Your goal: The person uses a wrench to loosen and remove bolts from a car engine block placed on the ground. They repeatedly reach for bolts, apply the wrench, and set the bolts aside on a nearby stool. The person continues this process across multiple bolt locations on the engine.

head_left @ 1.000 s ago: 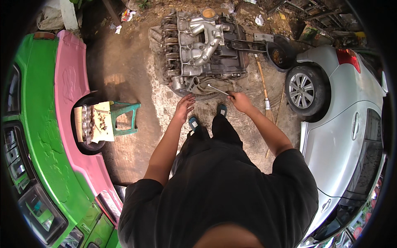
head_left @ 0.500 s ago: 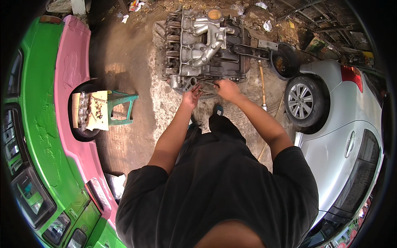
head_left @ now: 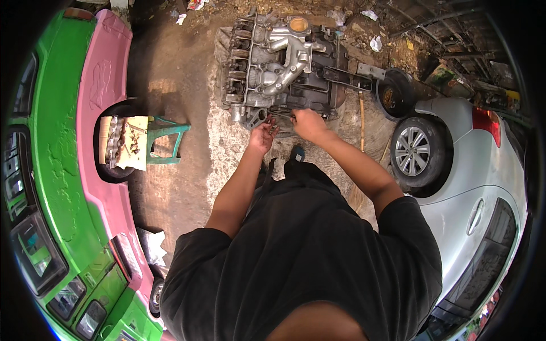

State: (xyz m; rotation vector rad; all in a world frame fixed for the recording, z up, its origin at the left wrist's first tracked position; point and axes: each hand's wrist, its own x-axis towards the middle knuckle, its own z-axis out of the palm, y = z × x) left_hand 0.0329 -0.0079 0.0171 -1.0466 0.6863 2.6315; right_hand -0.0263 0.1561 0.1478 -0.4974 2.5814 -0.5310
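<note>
At the near end of the engine (head_left: 296, 65), which sits on the ground ahead of us, we have both hands close together. Our left hand (head_left: 261, 138) is just beside the flanged opening (head_left: 259, 117) at the engine's near left corner, its fingers (head_left: 272, 128) loosely parted; we see nothing gripped in them and cannot tell whether they touch metal. Our right hand (head_left: 310, 124) is at the middle of the engine's near edge, fingers curled in narrow; whether they hold anything we cannot tell, since the hand covers the spot. We judge the step in hand to be close handwork along that edge. As we read it, the next move calls for a firm, square purchase from the right hand, with the left free to steady. Well left of the engine, cardboard (head_left: 138, 153) bearing a long metal part (head_left: 116, 142) lies at a green stool (head_left: 162, 127).
</note>
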